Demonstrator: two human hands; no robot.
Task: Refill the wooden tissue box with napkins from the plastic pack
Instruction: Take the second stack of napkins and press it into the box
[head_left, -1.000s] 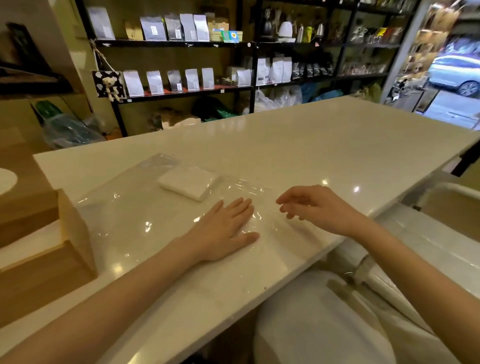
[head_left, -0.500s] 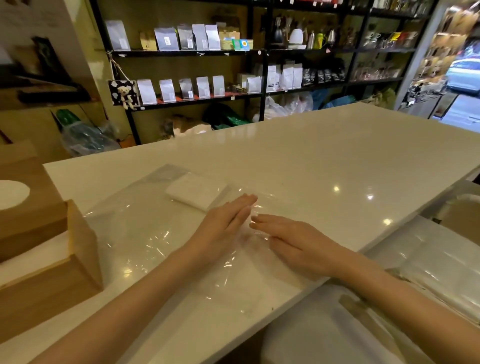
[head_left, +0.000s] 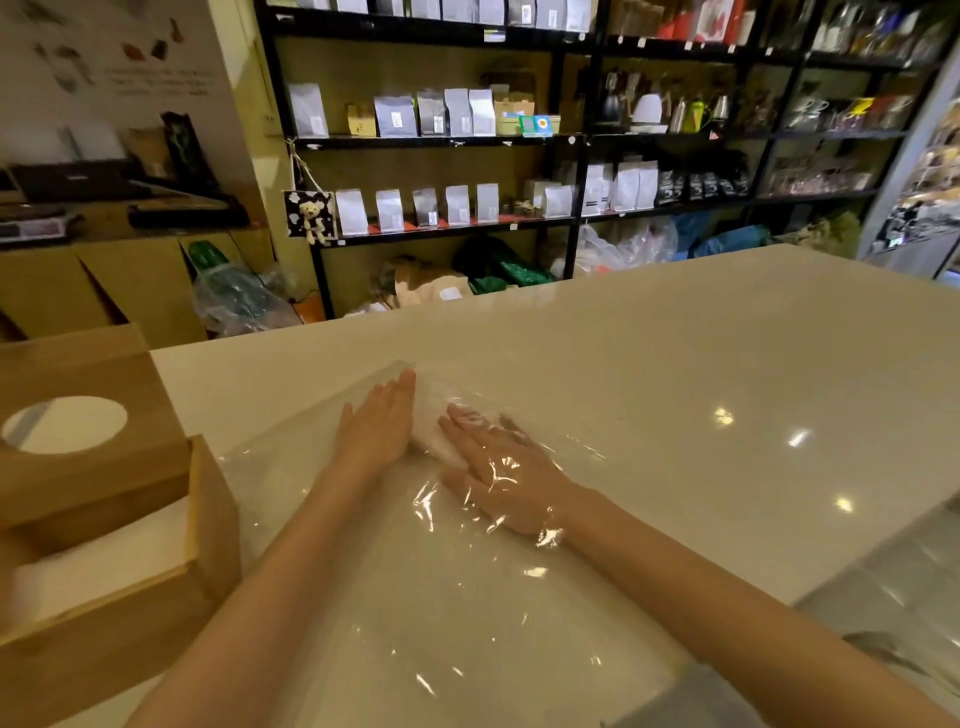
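Note:
The clear plastic pack (head_left: 415, 597) lies flat on the white counter (head_left: 701, 364). A small stack of white napkins (head_left: 435, 441) sits inside it near its far end. My left hand (head_left: 376, 431) lies flat on top of the pack, fingers straight, just left of the napkins. My right hand (head_left: 504, 473) is inside the pack under the film, fingers stretched out with the tips on the napkins. The wooden tissue box (head_left: 213, 519) stands at the left, open, with white napkins (head_left: 104, 566) in it. Its wooden lid (head_left: 78, 364), with a round hole, leans behind it.
Black shelves (head_left: 447, 228) with bags and bottles stand beyond the counter's far edge. More clear plastic (head_left: 893, 597) lies below the counter's near right edge. The counter stretches bare to the right of the pack.
My right hand has slid into the pack under the film and reached the napkins. My left hand moved forward along the top of the pack to sit beside them.

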